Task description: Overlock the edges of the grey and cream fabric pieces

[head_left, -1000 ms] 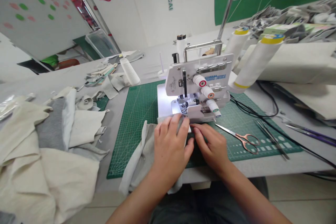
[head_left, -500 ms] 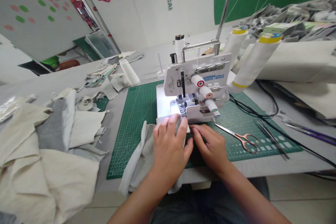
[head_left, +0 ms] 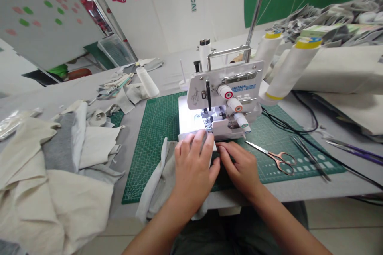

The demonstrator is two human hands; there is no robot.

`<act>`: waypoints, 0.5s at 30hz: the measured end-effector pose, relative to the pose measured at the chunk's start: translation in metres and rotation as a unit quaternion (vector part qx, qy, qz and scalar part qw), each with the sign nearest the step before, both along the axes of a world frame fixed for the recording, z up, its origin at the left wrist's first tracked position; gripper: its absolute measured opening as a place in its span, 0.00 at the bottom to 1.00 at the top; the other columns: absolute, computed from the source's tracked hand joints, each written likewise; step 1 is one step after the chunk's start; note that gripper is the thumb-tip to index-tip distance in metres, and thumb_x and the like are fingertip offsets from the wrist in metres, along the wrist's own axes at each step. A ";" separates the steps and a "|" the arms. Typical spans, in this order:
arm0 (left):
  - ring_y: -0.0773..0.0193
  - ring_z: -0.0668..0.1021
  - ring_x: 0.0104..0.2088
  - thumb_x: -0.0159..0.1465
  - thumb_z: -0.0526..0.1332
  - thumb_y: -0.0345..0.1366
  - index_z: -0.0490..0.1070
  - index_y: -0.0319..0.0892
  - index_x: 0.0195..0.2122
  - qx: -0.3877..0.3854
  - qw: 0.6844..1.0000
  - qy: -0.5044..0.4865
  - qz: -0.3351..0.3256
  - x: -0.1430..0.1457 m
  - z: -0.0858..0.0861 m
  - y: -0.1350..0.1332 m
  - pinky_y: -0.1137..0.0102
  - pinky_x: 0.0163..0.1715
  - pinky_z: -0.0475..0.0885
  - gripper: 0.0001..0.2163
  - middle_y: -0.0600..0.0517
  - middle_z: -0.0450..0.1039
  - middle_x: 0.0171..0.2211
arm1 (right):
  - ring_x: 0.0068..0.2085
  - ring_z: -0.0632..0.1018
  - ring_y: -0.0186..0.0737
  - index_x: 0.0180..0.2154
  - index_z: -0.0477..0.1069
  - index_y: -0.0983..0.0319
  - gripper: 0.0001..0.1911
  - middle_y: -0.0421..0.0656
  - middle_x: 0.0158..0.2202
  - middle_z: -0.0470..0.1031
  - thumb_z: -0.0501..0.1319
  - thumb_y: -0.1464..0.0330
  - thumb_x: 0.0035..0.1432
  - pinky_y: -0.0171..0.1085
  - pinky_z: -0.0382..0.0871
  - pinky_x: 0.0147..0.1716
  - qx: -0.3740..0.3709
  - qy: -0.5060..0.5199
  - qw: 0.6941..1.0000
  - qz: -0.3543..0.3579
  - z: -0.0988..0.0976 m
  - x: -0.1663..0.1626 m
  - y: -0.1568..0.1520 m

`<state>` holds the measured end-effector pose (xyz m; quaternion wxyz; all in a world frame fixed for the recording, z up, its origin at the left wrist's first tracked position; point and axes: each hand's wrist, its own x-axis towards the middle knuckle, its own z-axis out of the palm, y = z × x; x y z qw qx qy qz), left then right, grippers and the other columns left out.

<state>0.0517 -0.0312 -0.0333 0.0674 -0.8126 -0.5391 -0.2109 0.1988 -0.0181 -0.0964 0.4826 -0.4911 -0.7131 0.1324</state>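
A white overlock sewing machine (head_left: 224,91) stands on a green cutting mat (head_left: 155,123), its lamp lighting the needle area. My left hand (head_left: 194,163) lies over grey fabric (head_left: 163,183) at the front of the machine, fingers stretched and slightly apart, pressing it down. The fabric runs back under that hand and drapes over the table's front edge. Right of it, my right hand (head_left: 239,165) is closed, thumb and forefinger pinched at the fabric's right edge, by a pale corner. The exact grip is partly hidden. Scissors (head_left: 278,159) with copper-coloured handles lie beside my right hand.
Tweezers (head_left: 311,159) and a purple-handled tool (head_left: 356,151) lie to the right, near black cables (head_left: 287,127). Large thread cones (head_left: 293,67) stand behind the machine. Cream and grey cloth pieces (head_left: 74,199) are heaped at left; a white thread cone (head_left: 147,82) lies behind them.
Almost nothing differs. Both hands and the fabric keep their places at the front of the machine; the view has shifted very slightly.
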 end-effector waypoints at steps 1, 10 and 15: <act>0.48 0.67 0.56 0.63 0.63 0.37 0.65 0.43 0.59 0.000 1.000 -0.001 -0.001 0.000 0.000 0.000 0.52 0.53 0.63 0.23 0.46 0.66 0.61 | 0.37 0.80 0.44 0.40 0.76 0.64 0.11 0.48 0.36 0.81 0.55 0.70 0.68 0.40 0.71 0.39 -0.001 0.000 1.000 0.000 0.000 0.000 0.000; 0.47 0.66 0.57 0.64 0.62 0.38 0.64 0.42 0.61 -0.008 1.000 -0.001 -0.001 0.001 0.001 -0.001 0.51 0.55 0.62 0.23 0.46 0.65 0.62 | 0.37 0.80 0.43 0.40 0.76 0.63 0.11 0.47 0.36 0.81 0.55 0.70 0.68 0.39 0.71 0.39 -0.002 -0.003 1.000 0.000 0.001 0.001 -0.002; 0.46 0.65 0.59 0.63 0.62 0.37 0.62 0.43 0.62 -0.025 1.000 -0.004 0.000 0.002 0.003 0.000 0.50 0.56 0.61 0.26 0.45 0.63 0.63 | 0.37 0.81 0.43 0.41 0.76 0.62 0.10 0.47 0.37 0.81 0.55 0.70 0.68 0.39 0.71 0.39 -0.003 0.008 1.000 0.006 0.000 0.000 -0.001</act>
